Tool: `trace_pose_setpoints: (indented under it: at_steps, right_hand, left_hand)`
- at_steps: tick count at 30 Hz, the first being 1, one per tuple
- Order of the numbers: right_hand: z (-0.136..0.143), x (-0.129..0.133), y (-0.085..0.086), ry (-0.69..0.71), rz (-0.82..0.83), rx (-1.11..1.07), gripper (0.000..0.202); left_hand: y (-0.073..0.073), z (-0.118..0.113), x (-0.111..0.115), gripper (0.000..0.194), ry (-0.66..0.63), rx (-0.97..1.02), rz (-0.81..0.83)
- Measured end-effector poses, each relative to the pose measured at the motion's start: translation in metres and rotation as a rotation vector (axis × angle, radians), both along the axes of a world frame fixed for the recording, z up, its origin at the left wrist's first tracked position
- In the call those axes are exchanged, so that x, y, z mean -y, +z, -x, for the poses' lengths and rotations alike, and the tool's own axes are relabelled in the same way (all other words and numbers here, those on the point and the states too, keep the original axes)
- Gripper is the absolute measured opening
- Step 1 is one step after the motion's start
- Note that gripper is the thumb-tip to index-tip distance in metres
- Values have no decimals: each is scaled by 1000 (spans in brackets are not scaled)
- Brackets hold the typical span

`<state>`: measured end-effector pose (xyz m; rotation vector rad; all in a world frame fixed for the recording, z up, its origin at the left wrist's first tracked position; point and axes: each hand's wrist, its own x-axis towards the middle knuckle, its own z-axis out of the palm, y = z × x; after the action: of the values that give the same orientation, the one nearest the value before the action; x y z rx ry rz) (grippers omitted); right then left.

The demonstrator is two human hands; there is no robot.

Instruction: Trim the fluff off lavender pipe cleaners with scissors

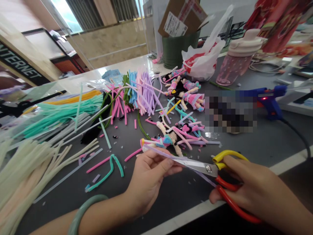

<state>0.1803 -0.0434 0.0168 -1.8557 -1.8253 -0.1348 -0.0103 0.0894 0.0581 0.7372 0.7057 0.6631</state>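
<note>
My left hand (151, 174) pinches a lilac pipe cleaner (158, 151) between thumb and fingers, near the middle of the table's front part. A green bangle (84, 209) circles the left wrist. In my right hand (256, 186) are scissors (207, 168) with one yellow and one red handle, their blades pointing left and lying along the lilac strip at my left fingertips. Whether the blades are fully closed is hard to tell. Just beyond my left hand lies a small pipe-cleaner doll (166, 140) in pink and blue.
Bundles of pipe cleaners (70, 107) cover the left side. More dolls (192, 98) lie behind the scraps. At the right are a blue glue gun (271, 104) with a cord and a pink bottle (236, 62). A plastic bag (202, 62) stands beside a green bin (179, 49).
</note>
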Motion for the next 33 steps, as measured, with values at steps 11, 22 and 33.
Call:
trace_pose_setpoints:
  at_steps: [11,22,33]
  right_hand:
    - [-8,5,-5,18,106,95,56]
    - [6,-5,3,-26,-50,279,55]
    - [14,-9,4,-86,-77,352,62]
  left_hand:
    - [1,1,2,20,12,-2,43]
    - [-4,0,0,25,32,-46,1]
    - [-3,0,0,22,22,-68,-16]
